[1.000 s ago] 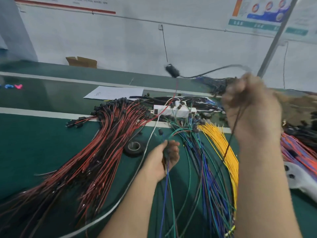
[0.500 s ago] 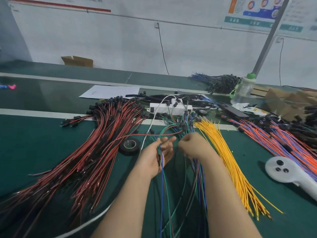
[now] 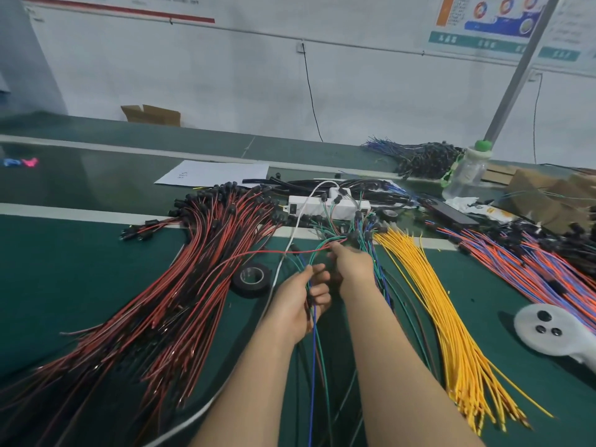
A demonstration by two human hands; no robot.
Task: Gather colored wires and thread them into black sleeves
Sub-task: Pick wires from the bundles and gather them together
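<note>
Fingers (image 3: 321, 298) of left hand (image 3: 296, 304): curled round a few blue and green wires (image 3: 313, 343), thumb closing over them; strands trailing down between the two forearms.
Fingers (image 3: 333, 251) of right hand (image 3: 353, 267): bunched together, seen from the back, tips at a single red wire (image 3: 258, 254) and some green strands; which one pinched, cannot tell.
Far left: small blue and pink bits (image 3: 19, 162) on the green table (image 3: 64, 279); open cardboard box (image 3: 151, 116) against the wall behind.
Red-and-black bundle (image 3: 180, 295): broad fan with black connectors at the far ends, spread left of both hands, apart from them.
Paper sheet (image 3: 213, 174): flat behind that fan.
Tape roll (image 3: 252, 279): black, lying flat just left of the left hand.
White cable (image 3: 280, 264): between tape roll and left hand, running up to the white power strip (image 3: 309, 206).
In the way: red wire stretched from the fan across the white cable to the right fingertips; tangle of black-capped green and blue wires (image 3: 361, 233) just beyond the right hand, partly hidden by the right forearm (image 3: 387, 333).
Black tubing (image 3: 283, 183): behind the power strip.
Yellow wires (image 3: 442, 311): straight sheaf right of the right forearm, near but apart.
Back right: dark bundle (image 3: 422, 159), clear bottle (image 3: 466, 175) with green cap, slanted metal pole (image 3: 516, 79).
Far right: black flat box (image 3: 451, 214), orange-and-blue bundle (image 3: 522, 266), cardboard pieces (image 3: 541, 195), white handheld device (image 3: 545, 330) near the table's right edge.
</note>
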